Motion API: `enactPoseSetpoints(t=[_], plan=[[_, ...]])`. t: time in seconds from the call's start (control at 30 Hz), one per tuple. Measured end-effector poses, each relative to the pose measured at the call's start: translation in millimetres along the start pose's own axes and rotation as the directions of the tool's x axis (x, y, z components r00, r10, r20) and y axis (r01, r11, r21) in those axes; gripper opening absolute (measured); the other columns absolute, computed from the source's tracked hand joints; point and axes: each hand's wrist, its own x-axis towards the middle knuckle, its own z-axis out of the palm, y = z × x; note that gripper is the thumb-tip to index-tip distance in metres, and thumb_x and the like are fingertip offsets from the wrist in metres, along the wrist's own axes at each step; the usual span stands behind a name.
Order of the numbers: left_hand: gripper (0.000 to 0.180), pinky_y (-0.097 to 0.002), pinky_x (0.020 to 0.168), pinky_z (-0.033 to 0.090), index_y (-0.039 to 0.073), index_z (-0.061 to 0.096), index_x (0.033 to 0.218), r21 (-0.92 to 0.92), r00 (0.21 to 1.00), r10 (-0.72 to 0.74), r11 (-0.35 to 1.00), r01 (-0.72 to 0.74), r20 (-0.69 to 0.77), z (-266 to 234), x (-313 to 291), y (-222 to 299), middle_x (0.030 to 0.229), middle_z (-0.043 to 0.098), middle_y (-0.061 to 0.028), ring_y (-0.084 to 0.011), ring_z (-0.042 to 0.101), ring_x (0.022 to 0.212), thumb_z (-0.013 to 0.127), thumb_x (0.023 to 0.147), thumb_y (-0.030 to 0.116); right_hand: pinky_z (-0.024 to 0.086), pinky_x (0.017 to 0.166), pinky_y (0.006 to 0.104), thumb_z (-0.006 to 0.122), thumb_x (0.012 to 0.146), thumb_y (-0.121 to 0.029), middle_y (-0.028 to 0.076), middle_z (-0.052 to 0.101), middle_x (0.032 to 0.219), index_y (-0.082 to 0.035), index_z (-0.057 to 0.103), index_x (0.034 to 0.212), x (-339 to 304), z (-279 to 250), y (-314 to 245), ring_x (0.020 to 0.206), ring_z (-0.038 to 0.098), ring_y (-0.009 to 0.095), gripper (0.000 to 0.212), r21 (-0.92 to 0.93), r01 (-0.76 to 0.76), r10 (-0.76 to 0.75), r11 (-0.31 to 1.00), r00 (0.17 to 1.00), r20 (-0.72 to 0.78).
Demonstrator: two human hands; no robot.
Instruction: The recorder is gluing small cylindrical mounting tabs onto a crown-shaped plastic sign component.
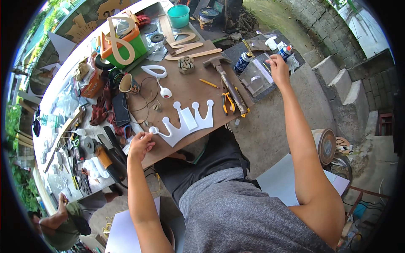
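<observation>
A white crown-shaped cutout [179, 131] with round-tipped points lies at the table's near edge, with a small white rectangular piece [189, 118] on its middle. My left hand [142, 145] is closed with its fingertips at the crown's leftmost point. Stretched out to the far right, my right hand [278, 69] pinches a thin stick-like thing [267, 55] whose kind is too small to tell. Beneath that hand is a clear flat plastic case [258, 74], between a blue spray can [242, 62] and a second can [285, 52].
A hammer [228, 82], orange-handled pliers [228, 103] and a pencil [209, 83] lie right of the crown. Behind it are a white looped piece [154, 71] and a paper cup [129, 84]. An angle grinder [101, 155] rests at left; another person [67, 221] is beyond.
</observation>
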Motion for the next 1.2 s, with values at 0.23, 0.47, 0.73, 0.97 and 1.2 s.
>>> enactPoseSetpoints(t=[0.23, 0.47, 0.73, 0.97, 1.2], plan=[[0.018, -0.0278, 0.067, 0.049, 0.017, 0.057, 0.095, 0.008, 0.999, -0.028, 1.0, 0.028, -0.023, 5, -5, 7, 0.082, 0.061, 0.0032, -0.0152, 0.065, 0.074, 0.073, 0.091, 0.025, 0.052, 0.073, 0.0389, 0.068, 0.086, -0.005, 0.013, 0.064, 0.087, -0.003, 0.066, 0.095, 19, 41, 84, 0.079, 0.066, 0.029, 0.01, -0.133, 0.051, -0.063, 0.99, 0.994, -0.087], [0.019, -0.0278, 0.069, 0.049, 0.016, 0.057, 0.096, 0.02, 0.999, -0.033, 0.999, 0.034, -0.037, 7, -6, 9, 0.085, 0.062, 0.0029, -0.0154, 0.066, 0.076, 0.073, 0.09, 0.025, 0.05, 0.076, 0.0388, 0.069, 0.084, -0.005, 0.012, 0.063, 0.087, -0.004, 0.066, 0.093, 19, 61, 106, 0.083, 0.063, 0.028, 0.009, -0.129, 0.033, -0.04, 0.991, 0.998, -0.051], [0.018, -0.0279, 0.069, 0.049, 0.016, 0.057, 0.098, 0.011, 0.998, -0.026, 1.0, 0.026, -0.062, 7, -6, 9, 0.085, 0.062, 0.0029, -0.0154, 0.066, 0.076, 0.072, 0.091, 0.023, 0.049, 0.075, 0.0391, 0.069, 0.082, -0.002, 0.012, 0.063, 0.087, -0.002, 0.066, 0.094, 17, 66, 108, 0.081, 0.062, 0.028, 0.011, -0.129, 0.003, -0.011, 0.992, 0.998, -0.067], [0.017, -0.0277, 0.069, 0.049, 0.015, 0.058, 0.099, 0.013, 0.998, -0.028, 0.999, 0.029, -0.05, 9, -8, 10, 0.087, 0.062, 0.0024, -0.0154, 0.066, 0.075, 0.071, 0.092, 0.023, 0.049, 0.076, 0.039, 0.069, 0.082, -0.001, 0.012, 0.063, 0.087, -0.002, 0.066, 0.094, 10, 66, 113, 0.082, 0.062, 0.028, 0.013, -0.136, 0.043, -0.05, 0.99, 0.998, -0.047], [0.02, -0.0252, 0.069, 0.049, 0.014, 0.058, 0.098, 0.031, 0.998, -0.014, 0.999, 0.016, -0.065, 9, -8, 11, 0.089, 0.063, 0.0027, -0.0135, 0.067, 0.077, 0.072, 0.091, 0.025, 0.047, 0.081, 0.0397, 0.069, 0.082, -0.004, 0.011, 0.063, 0.087, -0.003, 0.067, 0.093, 7, 65, 116, 0.086, 0.06, 0.029, 0.011, -0.151, 0.016, -0.024, 0.988, 0.998, -0.05]])
